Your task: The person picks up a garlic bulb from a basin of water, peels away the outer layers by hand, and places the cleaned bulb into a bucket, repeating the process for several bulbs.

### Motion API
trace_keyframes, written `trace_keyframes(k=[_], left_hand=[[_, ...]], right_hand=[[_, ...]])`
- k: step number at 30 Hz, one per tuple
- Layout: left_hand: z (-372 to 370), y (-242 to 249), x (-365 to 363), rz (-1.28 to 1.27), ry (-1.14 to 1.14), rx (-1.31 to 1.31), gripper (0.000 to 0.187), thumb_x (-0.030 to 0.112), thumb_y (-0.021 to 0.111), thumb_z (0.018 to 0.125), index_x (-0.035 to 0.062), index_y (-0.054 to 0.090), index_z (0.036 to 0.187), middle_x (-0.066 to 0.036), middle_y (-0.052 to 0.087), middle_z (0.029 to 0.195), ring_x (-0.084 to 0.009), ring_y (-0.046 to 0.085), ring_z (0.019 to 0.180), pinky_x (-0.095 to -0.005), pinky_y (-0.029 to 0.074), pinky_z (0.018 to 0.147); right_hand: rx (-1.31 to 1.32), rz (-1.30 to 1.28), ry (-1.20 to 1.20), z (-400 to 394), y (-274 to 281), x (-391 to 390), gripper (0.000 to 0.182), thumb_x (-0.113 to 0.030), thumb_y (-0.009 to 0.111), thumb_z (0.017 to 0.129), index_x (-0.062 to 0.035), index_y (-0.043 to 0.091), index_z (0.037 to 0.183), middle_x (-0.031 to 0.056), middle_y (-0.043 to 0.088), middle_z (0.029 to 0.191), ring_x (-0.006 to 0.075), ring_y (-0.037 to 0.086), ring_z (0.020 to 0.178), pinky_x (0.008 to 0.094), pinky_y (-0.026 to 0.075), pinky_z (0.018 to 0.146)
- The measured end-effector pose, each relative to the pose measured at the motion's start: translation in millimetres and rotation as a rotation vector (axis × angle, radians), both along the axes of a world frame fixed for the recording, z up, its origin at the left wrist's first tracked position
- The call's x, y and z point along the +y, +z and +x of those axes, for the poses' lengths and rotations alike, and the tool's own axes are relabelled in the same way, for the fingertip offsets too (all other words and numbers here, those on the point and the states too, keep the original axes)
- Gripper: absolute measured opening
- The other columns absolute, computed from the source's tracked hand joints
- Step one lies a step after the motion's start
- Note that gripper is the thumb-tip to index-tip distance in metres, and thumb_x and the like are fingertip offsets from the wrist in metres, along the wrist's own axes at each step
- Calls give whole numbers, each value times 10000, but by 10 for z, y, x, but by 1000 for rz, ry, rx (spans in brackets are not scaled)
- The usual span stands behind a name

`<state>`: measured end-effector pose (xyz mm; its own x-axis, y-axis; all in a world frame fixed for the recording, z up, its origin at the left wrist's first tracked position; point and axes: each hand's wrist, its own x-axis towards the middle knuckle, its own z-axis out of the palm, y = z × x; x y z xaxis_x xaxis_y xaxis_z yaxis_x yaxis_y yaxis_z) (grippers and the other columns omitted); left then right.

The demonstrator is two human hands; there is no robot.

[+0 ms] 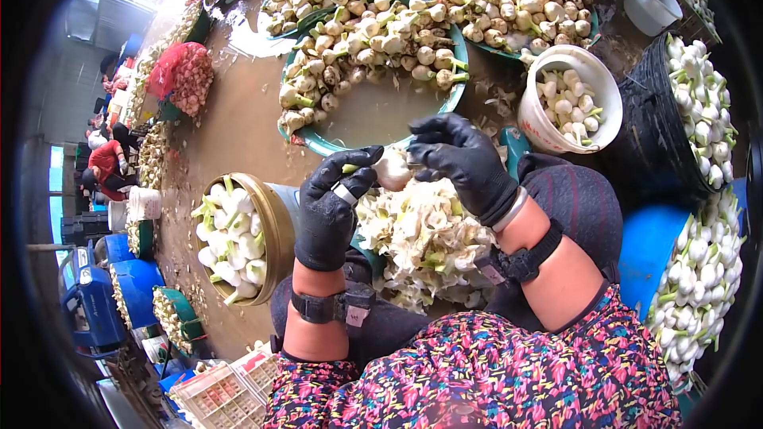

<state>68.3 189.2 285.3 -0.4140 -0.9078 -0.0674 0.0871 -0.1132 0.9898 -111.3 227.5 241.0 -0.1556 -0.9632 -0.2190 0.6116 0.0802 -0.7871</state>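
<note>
A garlic bulb (393, 169) with pale, faintly purplish skin is held between my two black-gloved hands. My left hand (332, 202) pinches it on the stem side, and a short green stem end pokes out between the fingers. On the other side, my right hand (462, 160) has bent fingers closed at the bulb's edge; its fingertips are partly hidden. Just below the hands lies a heap of garlic peelings (433, 226) in front of my lap. Beyond them, a green-rimmed tub (456, 103) holds murky water and many unpeeled garlic bulbs (373, 44).
A tan bucket (276, 242) of peeled garlic stands at left, a white bucket (570, 54) of peeled bulbs at right. A black tub (645, 111) and blue tub (648, 246) hold more. A red net bag (165, 71) and co-workers (107, 160) are farther left.
</note>
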Motion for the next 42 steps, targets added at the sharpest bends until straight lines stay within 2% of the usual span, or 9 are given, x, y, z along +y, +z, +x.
trace_keyframes(k=[8, 10, 14, 19, 24, 30, 32, 36, 42], left_hand=[[-9, 19, -9, -38, -28, -84, 193, -55, 543, 771, -27, 617, 946, -102, 629, 992, -198, 587, 923, -317, 464, 855], [94, -119, -193, -1002, -171, -458, 124, -27, 533, 793, -45, 598, 898, -100, 618, 947, -215, 593, 901, -340, 482, 853], [97, -27, -133, 208, 90, 372, 185, -73, 494, 800, -70, 565, 971, -151, 572, 1083, -233, 573, 984, -339, 490, 864], [-21, -86, -27, 86, 75, 139, 193, -69, 541, 784, -43, 588, 970, -131, 589, 1084, -204, 573, 985, -308, 479, 845], [-126, -95, 8, -723, -68, -481, 179, -41, 664, 701, 18, 609, 860, -87, 598, 928, -190, 576, 846, -302, 459, 765], [-294, -51, 138, -816, -69, -610, 182, -25, 700, 660, 58, 617, 800, -100, 587, 836, -243, 568, 835, -323, 461, 739], [-273, -80, 119, -796, -51, -603, 174, -25, 692, 685, 54, 615, 821, -94, 606, 874, -213, 580, 835, -308, 471, 737], [-105, -99, 56, 258, 97, 380, 172, -61, 543, 807, -12, 577, 969, -110, 595, 1011, -231, 604, 906, -358, 511, 832], [-118, -224, -19, 253, 119, 323, 167, -56, 552, 800, -28, 577, 962, -121, 597, 1012, -248, 599, 933, -365, 507, 844]], right_hand=[[442, -322, 91, 35, -62, 10, 168, -90, 627, 783, -10, 601, 928, 72, 592, 772, 177, 574, 739, 303, 452, 675], [935, -493, 4, 59, 56, 83, 133, -130, 583, 814, -8, 578, 866, 140, 570, 775, 303, 556, 750, 368, 441, 660], [1054, -384, 482, 210, -13, 264, 217, -249, 566, 813, -35, 542, 840, 193, 563, 805, 370, 560, 801, 448, 445, 707], [167, 3, 86, 89, 130, 100, 219, -173, 705, 762, -34, 537, 746, -21, 542, 632, 33, 467, 582, 223, 414, 536], [411, -17, -31, 113, -40, 56, 198, -183, 690, 755, -23, 573, 767, 13, 570, 630, 61, 498, 563, 241, 431, 541], [559, 44, -88, 116, -152, 62, 135, -147, 584, 728, -12, 586, 722, 123, 580, 588, 176, 563, 533, 307, 452, 552], [678, 38, -101, 95, -158, 72, 131, -138, 553, 721, -10, 582, 715, 170, 575, 608, 272, 582, 559, 340, 458, 566], [700, 108, -140, 60, -193, 27, 146, -143, 529, 739, -8, 550, 688, 187, 568, 616, 333, 575, 586, 366, 460, 582], [189, 186, -53, -50, -36, 59, 35, -51, 535, 760, -25, 551, 778, 29, 564, 624, 109, 538, 495, 252, 444, 466]])
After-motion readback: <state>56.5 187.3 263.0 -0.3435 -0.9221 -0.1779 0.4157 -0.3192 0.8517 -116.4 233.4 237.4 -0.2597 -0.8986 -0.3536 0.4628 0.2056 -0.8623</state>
